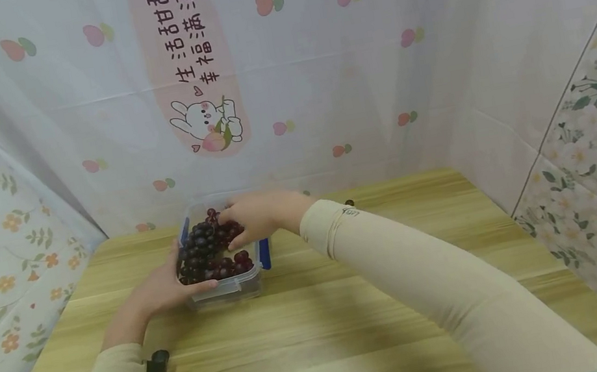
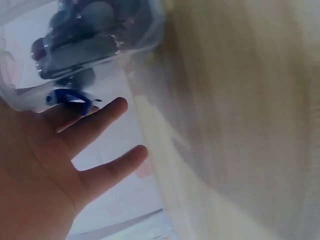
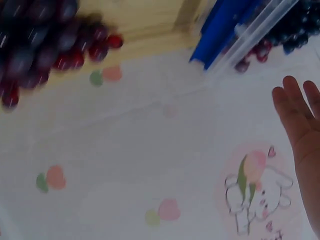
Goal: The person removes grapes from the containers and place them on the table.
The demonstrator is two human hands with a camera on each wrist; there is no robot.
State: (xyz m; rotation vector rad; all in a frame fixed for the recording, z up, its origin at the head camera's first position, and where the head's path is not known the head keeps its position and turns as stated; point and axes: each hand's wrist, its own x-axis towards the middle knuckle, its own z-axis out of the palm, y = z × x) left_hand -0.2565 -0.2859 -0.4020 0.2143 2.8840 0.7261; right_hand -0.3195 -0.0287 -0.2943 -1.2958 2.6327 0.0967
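A clear plastic food box (image 1: 224,290) with blue latches stands near the back left of the table, holding dark and red grapes (image 1: 202,245). My left hand (image 1: 162,291) rests against its left side, thumb along the front rim. In the left wrist view, straight, spread fingers (image 2: 117,167) reach past the box's wall. From the right, my right hand (image 1: 259,215) reaches over the box, thumb and fingers apart at the grapes. Its fingers (image 3: 292,102) look straight in the right wrist view. Whether they touch the grapes there is unclear.
A grape bunch (image 3: 55,45) appears outside the box in the right wrist view. The head view shows a small dark thing (image 1: 349,202) beside the right sleeve. Behind the wooden table (image 1: 312,335) hangs a patterned curtain (image 1: 327,76); flowered cloths flank it.
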